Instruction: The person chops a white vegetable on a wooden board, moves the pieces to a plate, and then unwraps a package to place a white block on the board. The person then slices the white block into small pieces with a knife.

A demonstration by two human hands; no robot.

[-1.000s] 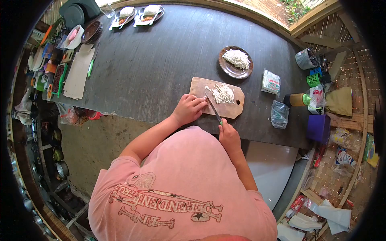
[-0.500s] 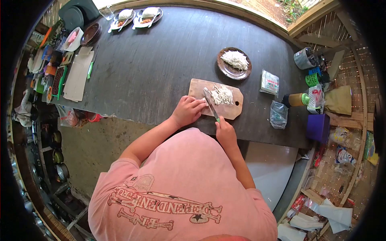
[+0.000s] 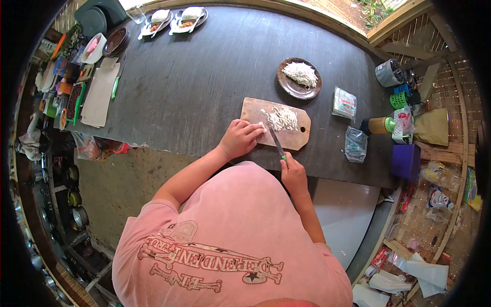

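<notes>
A wooden cutting board with a round hole lies at the table's near edge. My left hand rests at its left side, fingers closed on a small white piece of food. In my right hand is a knife with a green handle, its blade slanting over the board beside that piece. Thin white strips are heaped on the board just beyond the blade. Behind the board, a brown plate carries a larger mound of similar white strips.
Right of the board are a square packet, a clear plastic bag, and a jar with a green lid. Two plates of food stand at the far left. A green-handled knife lies beside cardboard.
My right hand and the knife have shifted slightly right and toward me, so the blade tip has left the heap of strips. My left hand stays by the white piece.
</notes>
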